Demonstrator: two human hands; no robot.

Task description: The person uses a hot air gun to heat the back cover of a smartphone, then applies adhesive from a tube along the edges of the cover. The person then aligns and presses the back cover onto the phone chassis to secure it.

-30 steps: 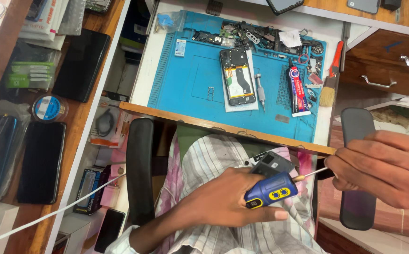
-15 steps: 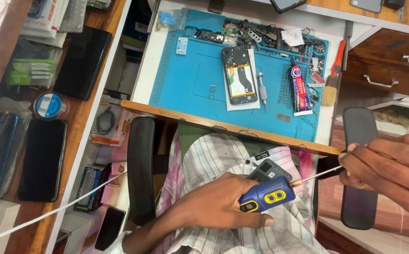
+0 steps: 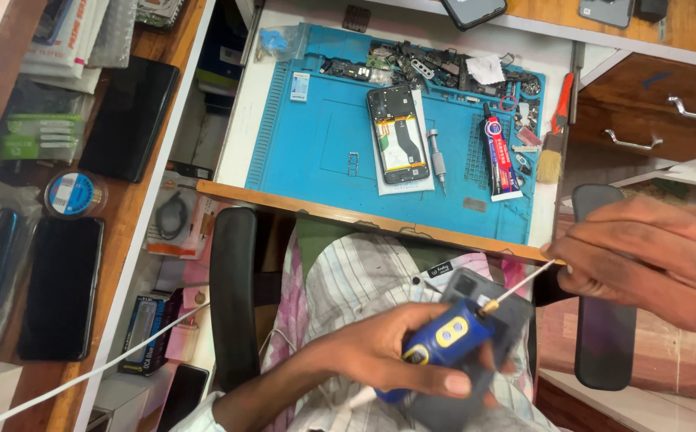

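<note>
Below the blue mat's (image 3: 324,152) near edge, my left hand (image 3: 380,352) grips the blue tool (image 3: 444,340); my right hand (image 3: 652,268) pinches its thin tip (image 3: 520,284), which might bend if twisted.

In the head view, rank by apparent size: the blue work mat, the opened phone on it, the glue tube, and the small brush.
1. Blue work mat, by far the largest.
2. Opened phone.
3. Glue tube.
4. Brush; it looks close to the tube in length, so that order is unsure.
</note>
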